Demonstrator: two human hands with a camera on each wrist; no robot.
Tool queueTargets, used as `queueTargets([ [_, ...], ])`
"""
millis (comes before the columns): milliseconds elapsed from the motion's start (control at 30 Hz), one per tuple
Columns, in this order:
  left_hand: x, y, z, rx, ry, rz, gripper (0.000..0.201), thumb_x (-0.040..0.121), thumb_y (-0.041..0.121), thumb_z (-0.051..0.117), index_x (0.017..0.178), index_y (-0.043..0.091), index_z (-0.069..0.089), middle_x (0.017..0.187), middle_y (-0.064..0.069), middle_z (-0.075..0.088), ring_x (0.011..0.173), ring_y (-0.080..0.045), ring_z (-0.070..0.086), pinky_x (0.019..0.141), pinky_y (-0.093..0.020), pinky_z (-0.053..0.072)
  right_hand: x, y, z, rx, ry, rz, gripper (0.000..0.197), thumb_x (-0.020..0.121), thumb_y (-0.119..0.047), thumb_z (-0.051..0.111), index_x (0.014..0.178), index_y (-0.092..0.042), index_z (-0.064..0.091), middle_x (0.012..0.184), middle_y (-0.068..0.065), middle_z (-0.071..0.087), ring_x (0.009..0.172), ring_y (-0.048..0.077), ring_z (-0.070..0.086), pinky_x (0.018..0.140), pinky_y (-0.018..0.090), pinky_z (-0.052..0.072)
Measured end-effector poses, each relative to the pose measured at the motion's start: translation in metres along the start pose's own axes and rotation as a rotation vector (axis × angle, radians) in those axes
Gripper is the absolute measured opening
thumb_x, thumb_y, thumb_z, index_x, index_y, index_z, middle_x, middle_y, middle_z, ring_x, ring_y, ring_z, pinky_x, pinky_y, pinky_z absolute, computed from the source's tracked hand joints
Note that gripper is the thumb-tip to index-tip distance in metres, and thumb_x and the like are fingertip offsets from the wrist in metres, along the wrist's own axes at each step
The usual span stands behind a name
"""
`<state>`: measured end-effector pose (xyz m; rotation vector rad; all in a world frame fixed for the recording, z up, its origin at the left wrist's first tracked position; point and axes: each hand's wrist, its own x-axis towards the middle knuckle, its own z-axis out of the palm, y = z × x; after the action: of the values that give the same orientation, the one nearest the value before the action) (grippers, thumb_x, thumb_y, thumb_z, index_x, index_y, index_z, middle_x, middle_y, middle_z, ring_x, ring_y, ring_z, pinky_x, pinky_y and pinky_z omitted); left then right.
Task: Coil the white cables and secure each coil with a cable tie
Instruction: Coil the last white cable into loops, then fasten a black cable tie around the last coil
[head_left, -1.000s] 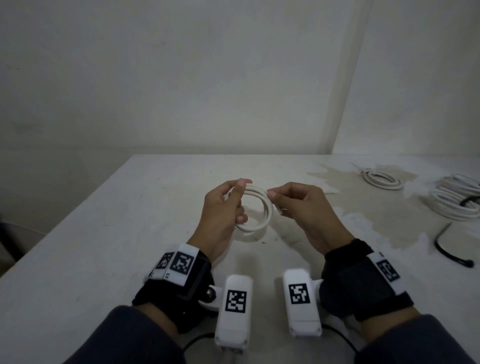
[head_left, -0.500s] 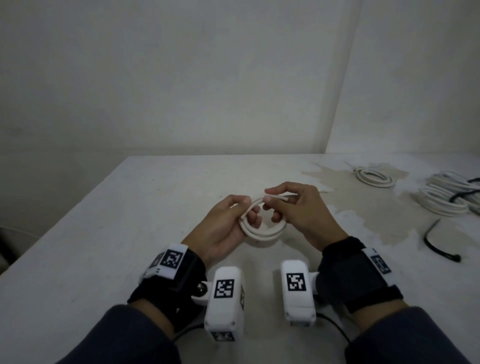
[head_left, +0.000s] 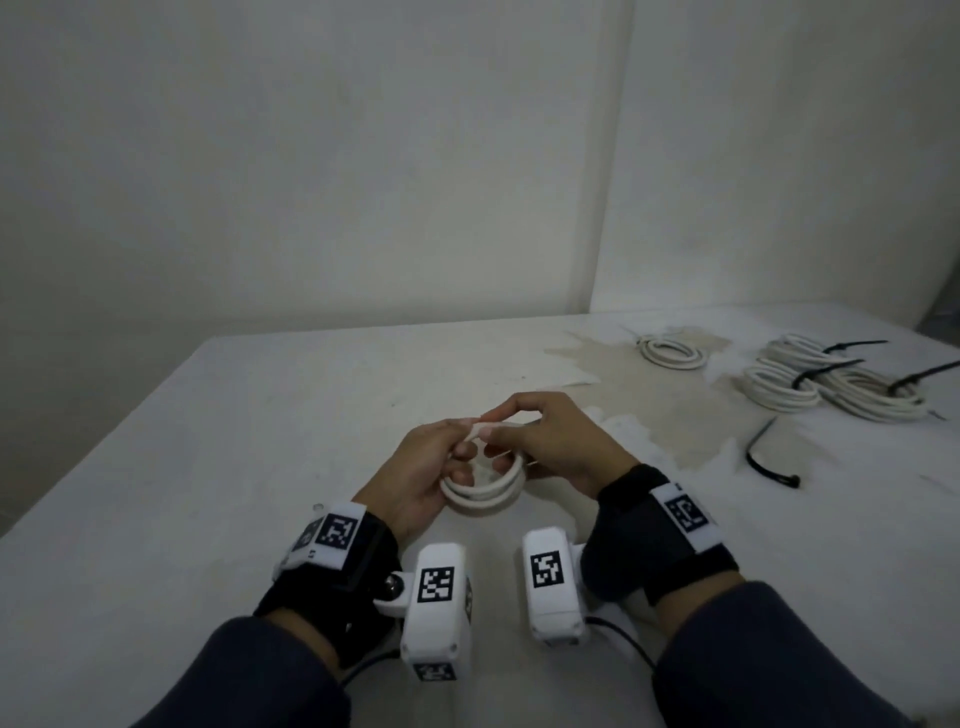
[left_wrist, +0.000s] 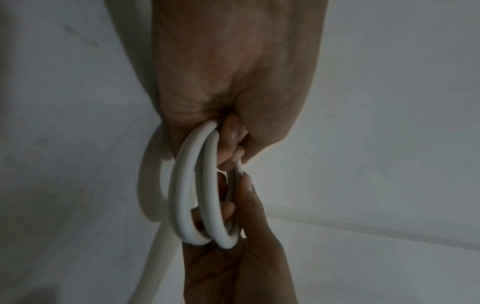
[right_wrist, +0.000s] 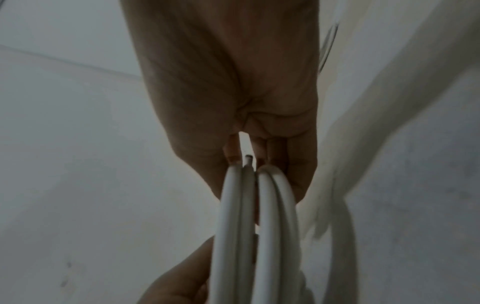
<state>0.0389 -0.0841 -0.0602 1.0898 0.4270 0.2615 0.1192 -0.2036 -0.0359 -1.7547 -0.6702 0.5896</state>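
White cable coil (head_left: 480, 491) hung just above the table (head_left: 208, 467), gripped by both hands; left hand (head_left: 421, 467) curled round its near side, right hand (head_left: 561, 441) pinching the top strand; fingertips overlapped, so which finger held the cable end (right_wrist: 248, 159) stayed unclear.

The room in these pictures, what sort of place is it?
Probably a plain workroom or recording space, not a home. A bare white table with a stained top stands in a corner of blank walls, holding only tied cable coils and a loose black cable tie.
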Motion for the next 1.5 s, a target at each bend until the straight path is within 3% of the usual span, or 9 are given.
queueTargets([
  [100,0.0,-0.004,0.017,0.055,0.04,0.058,0.021,0.1,0.008,0.039,0.105,-0.001,0.057,0.059,-0.001,0.035,0.035,-0.005,0.03,0.032,-0.014,0.027,-0.004,0.005,-0.029,-0.072,0.124,0.04,0.016,0.088,-0.031,0.067,0.092,-0.016,0.071,0.084,0.006,0.067,0.07,0.015,0.06,0.059,0.021,0.047],
  [200,0.003,-0.008,0.025,0.111,0.067,0.099,0.021,0.099,0.008,0.04,0.094,0.004,0.06,0.058,-0.002,0.036,0.035,-0.007,0.029,0.033,-0.015,0.027,-0.006,0.019,-0.081,-0.347,0.428,0.066,0.017,0.086,-0.031,0.069,0.094,-0.016,0.072,0.1,0.008,0.068,0.096,0.025,0.061,0.08,0.03,0.047],
  [333,0.005,-0.01,0.027,0.178,0.087,0.148,0.021,0.097,0.008,0.043,0.089,0.005,0.062,0.057,-0.002,0.037,0.038,-0.009,0.028,0.035,-0.015,0.026,-0.009,0.043,-0.15,-0.747,0.601,0.418,0.031,0.081,-0.03,0.068,0.108,-0.014,0.066,0.126,0.013,0.06,0.121,0.035,0.05,0.104,0.04,0.035],
  [467,0.006,-0.01,0.028,0.185,0.096,0.159,0.021,0.096,0.007,0.043,0.087,0.006,0.062,0.055,-0.001,0.037,0.036,-0.008,0.028,0.035,-0.015,0.025,-0.013,0.06,-0.173,-0.783,0.499,0.473,0.024,0.083,-0.018,0.066,0.098,0.0,0.065,0.107,0.015,0.065,0.101,0.032,0.06,0.077,0.03,0.043],
  [667,0.008,-0.009,0.027,0.151,0.1,0.104,0.009,0.095,0.01,0.048,0.089,0.008,0.055,0.051,0.002,0.036,0.036,-0.008,0.026,0.035,-0.014,0.023,-0.008,0.042,-0.14,-0.718,0.413,0.355,0.013,0.083,-0.011,0.061,0.085,0.002,0.063,0.08,0.017,0.059,0.075,0.027,0.057,0.057,0.024,0.038],
  [833,0.011,-0.003,0.02,0.121,0.18,0.098,0.023,0.09,0.012,0.053,0.068,0.014,0.046,0.049,0.003,0.036,0.037,-0.01,0.022,0.037,-0.017,0.022,-0.011,-0.004,-0.084,0.005,0.226,0.092,0.02,0.087,0.003,0.055,0.103,-0.005,0.065,0.063,0.0,0.059,0.057,0.011,0.053,0.053,0.021,0.036],
  [1000,0.016,0.003,0.009,0.116,0.274,0.133,0.023,0.088,0.013,0.053,0.066,0.016,0.046,0.049,0.004,0.039,0.038,-0.01,0.025,0.04,-0.019,0.024,0.004,-0.024,-0.039,0.51,-0.074,0.08,0.021,0.088,0.001,0.048,0.086,-0.008,0.067,0.07,0.002,0.053,0.061,0.013,0.054,0.049,0.018,0.043],
  [1333,0.021,0.003,0.004,0.174,0.269,0.163,0.02,0.086,0.011,0.054,0.066,0.012,0.052,0.044,0.006,0.041,0.036,-0.01,0.028,0.037,-0.016,0.026,0.005,-0.023,-0.018,0.387,-0.038,-0.163,0.015,0.083,0.005,0.061,0.082,-0.009,0.062,0.065,0.006,0.068,0.062,0.015,0.068,0.046,0.015,0.044],
  [1500,0.019,0.004,0.007,0.226,0.243,0.192,0.022,0.087,0.01,0.054,0.065,0.013,0.054,0.043,0.007,0.041,0.036,-0.009,0.028,0.037,-0.017,0.026,0.01,-0.009,-0.011,0.022,0.025,-0.296,0.016,0.073,0.006,0.075,0.073,-0.007,0.065,0.064,0.007,0.069,0.052,0.006,0.063,0.052,0.012,0.044],
])
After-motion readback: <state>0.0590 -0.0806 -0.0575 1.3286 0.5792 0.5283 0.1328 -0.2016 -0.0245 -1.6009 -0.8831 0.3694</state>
